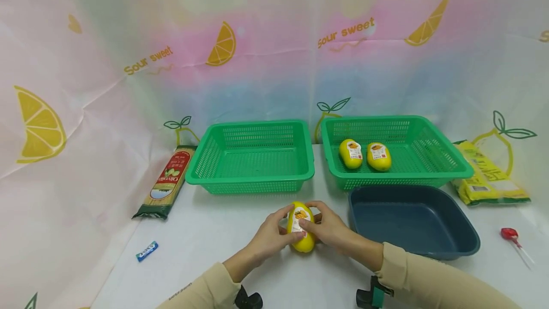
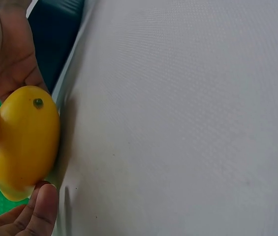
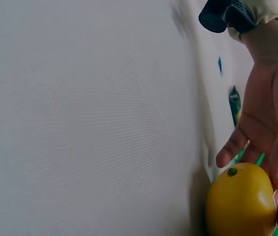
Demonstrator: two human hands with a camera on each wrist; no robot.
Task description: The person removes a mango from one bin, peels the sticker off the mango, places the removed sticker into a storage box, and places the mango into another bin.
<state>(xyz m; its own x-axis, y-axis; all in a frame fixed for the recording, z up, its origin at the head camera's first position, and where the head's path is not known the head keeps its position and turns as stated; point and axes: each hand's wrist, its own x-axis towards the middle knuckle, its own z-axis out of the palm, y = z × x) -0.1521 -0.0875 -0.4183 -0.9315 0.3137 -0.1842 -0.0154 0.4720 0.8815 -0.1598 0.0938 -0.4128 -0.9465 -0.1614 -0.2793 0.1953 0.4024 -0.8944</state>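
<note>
Both hands hold a yellow mango with a white label, close over the white table in front of the baskets. My left hand grips it from the left, thumb across the label's lower part. From the right, my right hand has its thumb on the label and fingers round the far side. The left wrist view shows the mango with its green stem end, fingertips at both ends. Two similar mangoes lie in the right green basket.
Another green basket stands at the back left, and a dark blue basin is right of my hands. A noodle pack and a small blue-and-white packet lie left; a yellow bag and red lollipop lie right.
</note>
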